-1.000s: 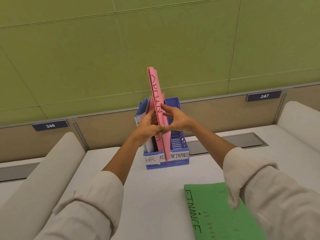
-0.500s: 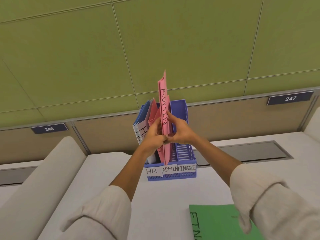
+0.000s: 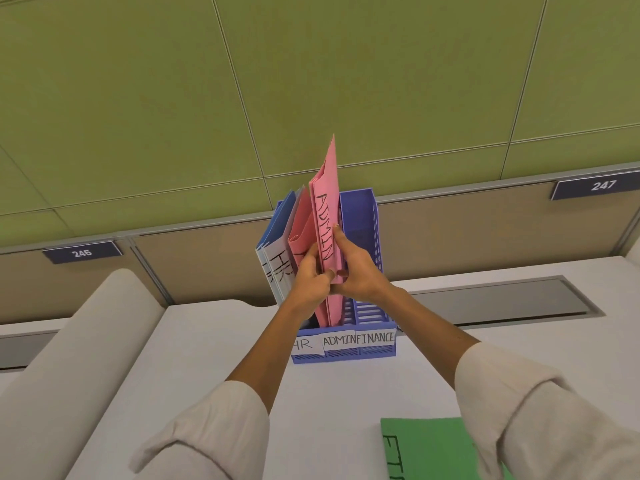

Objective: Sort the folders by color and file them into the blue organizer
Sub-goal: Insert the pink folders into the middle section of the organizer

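A blue organizer (image 3: 363, 216) stands on the white desk, its three slots labelled HR, ADMIN and FINANCE. Blue folders (image 3: 275, 258) marked HR fill the left slot. A pink folder (image 3: 327, 209) marked ADMIN stands upright in the middle slot beside another pink folder (image 3: 301, 230). My left hand (image 3: 310, 282) and my right hand (image 3: 356, 271) both pinch the ADMIN folder from either side. The FINANCE slot on the right holds nothing. A green folder (image 3: 429, 448) lies flat at the near right, partly under my right sleeve.
A green panelled partition (image 3: 311, 81) rises behind the desk, with number plates 246 (image 3: 82, 252) and 247 (image 3: 603, 185). A grey cable hatch (image 3: 502, 299) is set into the desk right of the organizer. A rounded white divider (image 3: 69, 358) runs along the left.
The pink ADMIN folder has gone down into the middle slot, held by both hands. My view has moved closer, so less of the green folder shows.
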`<state>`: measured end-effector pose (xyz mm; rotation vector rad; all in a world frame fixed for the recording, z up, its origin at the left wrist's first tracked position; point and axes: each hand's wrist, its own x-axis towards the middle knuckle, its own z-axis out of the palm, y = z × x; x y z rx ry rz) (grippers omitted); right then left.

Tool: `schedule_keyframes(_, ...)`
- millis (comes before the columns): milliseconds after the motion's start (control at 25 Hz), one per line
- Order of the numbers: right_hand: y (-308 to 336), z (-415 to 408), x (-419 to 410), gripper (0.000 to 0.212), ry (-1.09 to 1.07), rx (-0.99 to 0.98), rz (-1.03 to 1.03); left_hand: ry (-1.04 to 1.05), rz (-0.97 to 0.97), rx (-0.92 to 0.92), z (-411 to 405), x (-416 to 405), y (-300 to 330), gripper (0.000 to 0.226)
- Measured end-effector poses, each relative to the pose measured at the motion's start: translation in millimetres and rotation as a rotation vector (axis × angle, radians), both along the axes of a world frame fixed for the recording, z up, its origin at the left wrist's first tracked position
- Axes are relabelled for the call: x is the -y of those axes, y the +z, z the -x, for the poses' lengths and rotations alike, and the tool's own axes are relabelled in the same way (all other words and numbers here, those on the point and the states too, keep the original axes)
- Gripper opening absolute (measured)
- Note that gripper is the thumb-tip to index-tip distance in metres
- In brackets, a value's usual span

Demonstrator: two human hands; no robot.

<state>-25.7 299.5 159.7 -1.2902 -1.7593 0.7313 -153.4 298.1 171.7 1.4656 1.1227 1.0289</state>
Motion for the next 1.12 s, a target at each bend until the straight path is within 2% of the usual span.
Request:
schedule_keyframes(280, -29, 4, 7, 0.096, -0.037, 0.029, 0.051, 0.051, 0.008, -0.093, -5, 0, -27, 0.055)
schedule_keyframes(480, -28, 4, 26, 0.087, -0.099, 0.044, 0.075, 0.062, 0.062, -0.160, 0, 12, -47, 0.044)
schedule_keyframes(680, -20, 1, 60, 0.110, -0.113, 0.176, 0.101, 0.036, 0.110, -0.121, 9, 52, -55, 0.037)
schedule_keyframes(800, -36, -7, 87, 0.121, -0.168, 0.254, 0.172, 0.080, 0.192, -0.270, 16, 83, -77, 0.022)
schedule_keyframes(960, -79, -18, 149, 0.099, -0.227, 0.281, 0.269, 0.068, 0.457, -0.510, 15, 137, -120, 0.049)
schedule_keyframes(1040, -100, -20, 182, 0.096, -0.278, 0.391, 0.385, 0.024, 0.557, -0.557, 12, 167, -139, 0.052)
schedule_keyframes(1120, -122, -22, 211, 0.103, -0.343, 0.583, 0.613, -0.059, 0.644, -0.560, 9, 193, -153, 0.046)
